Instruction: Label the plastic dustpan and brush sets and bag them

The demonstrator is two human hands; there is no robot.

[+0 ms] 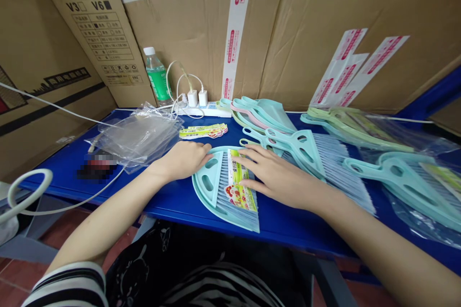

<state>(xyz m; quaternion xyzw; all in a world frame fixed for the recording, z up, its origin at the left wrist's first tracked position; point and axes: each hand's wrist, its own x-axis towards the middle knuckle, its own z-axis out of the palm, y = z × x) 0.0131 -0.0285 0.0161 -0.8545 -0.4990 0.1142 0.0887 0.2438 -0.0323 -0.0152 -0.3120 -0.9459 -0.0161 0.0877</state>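
Observation:
A mint-green dustpan (205, 196) lies on the blue table with a grey-bristled broom head (234, 216) nested in it. A printed paper label (240, 196) sits on top of the bristles. My right hand (270, 172) rests flat on the label and bristles, its fingers spread. My left hand (183, 160) lies beside it, fingertips touching the dustpan's upper rim. Neither hand clearly grips anything. A mint broom with a pale bristle head (338, 168) lies just beyond my right hand, partly hidden by it.
A pile of pastel dustpans (259, 112) stands at the back, beside a power strip (205, 110) with chargers and a green-labelled water bottle (156, 76). Folded clear plastic bags (140, 134) and label strips (203, 131) lie left. Bagged sets (399, 177) lie right. Cardboard sheets (194, 24) wall the table.

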